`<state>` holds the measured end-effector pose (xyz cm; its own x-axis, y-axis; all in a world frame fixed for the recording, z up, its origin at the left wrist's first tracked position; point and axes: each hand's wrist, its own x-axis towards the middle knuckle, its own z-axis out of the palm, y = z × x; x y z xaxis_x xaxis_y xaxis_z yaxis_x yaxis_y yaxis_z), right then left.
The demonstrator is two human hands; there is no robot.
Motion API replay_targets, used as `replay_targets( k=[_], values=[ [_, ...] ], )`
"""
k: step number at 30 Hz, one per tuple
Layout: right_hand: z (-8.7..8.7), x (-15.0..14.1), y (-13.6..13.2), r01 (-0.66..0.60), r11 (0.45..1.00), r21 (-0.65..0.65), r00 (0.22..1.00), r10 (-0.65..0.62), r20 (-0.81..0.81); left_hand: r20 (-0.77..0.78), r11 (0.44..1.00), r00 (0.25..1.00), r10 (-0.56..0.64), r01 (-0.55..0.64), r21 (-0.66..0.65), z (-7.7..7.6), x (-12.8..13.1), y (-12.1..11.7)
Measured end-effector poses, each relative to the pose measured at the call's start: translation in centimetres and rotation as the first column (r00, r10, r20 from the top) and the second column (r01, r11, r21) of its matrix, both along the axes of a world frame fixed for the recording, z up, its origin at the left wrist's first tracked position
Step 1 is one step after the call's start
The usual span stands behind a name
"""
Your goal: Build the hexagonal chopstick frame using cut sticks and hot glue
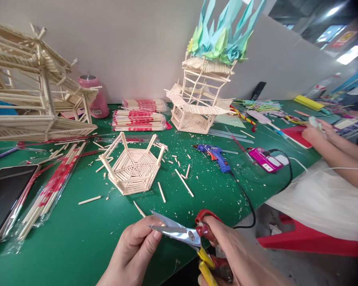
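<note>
My right hand (226, 246) grips a pair of scissors (179, 232) with red handles and yellow wrapping, its blades slightly apart. Left of it, my left hand (137, 246) is closed in a pinch at the blade tips, on a thin wooden stick mostly hidden by the fingers. Another stick end (139, 208) shows just behind the left index finger; whether it is held or lies on the table, I cannot tell. Beyond the hands sits a six-sided stick frame (134, 169) with a web-like floor and short upright posts. Cut stick pieces (184, 182) lie around it.
A blue glue gun (213, 155) and a purple power strip (265, 159) lie at right. Behind stand a stick tower (197, 95) with paper flowers, packed sticks (139, 119) and a pink bottle (97, 97). At left are a large stick building (44, 91) and phone (10, 194). Another person's hands (316, 131) work far right.
</note>
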<state>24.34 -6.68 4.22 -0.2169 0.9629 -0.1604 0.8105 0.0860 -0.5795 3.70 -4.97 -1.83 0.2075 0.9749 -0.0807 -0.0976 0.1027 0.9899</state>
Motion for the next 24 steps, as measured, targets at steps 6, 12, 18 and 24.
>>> replay_targets(
  k=[6, 12, 18, 24],
  values=[
    [-0.8, 0.1, 0.1, -0.077, 0.996, 0.054, 0.992, 0.071, 0.108, 0.010, 0.998, 0.998, -0.058, 0.058, 0.007, 1.3, 0.3, 0.4],
    [-1.8, 0.7, 0.4, -0.096, 0.993, 0.066, 0.991, 0.089, 0.103, 0.037, 0.992, 0.998, -0.045, 0.049, -0.115, 0.8, 0.4, 0.2],
    [-1.5, 0.7, 1.1, 0.146, 0.989, -0.038, 0.978, -0.150, -0.142, 0.520, 0.906, 0.854, -0.031, 0.243, -0.346, 0.8, 1.1, 0.7],
    [-2.0, 1.4, 1.1, 0.227, 0.971, -0.076, 0.951, -0.238, -0.199, 0.637, 0.867, 0.765, 0.095, 0.251, -0.431, 1.1, 1.0, 1.3]
  ],
)
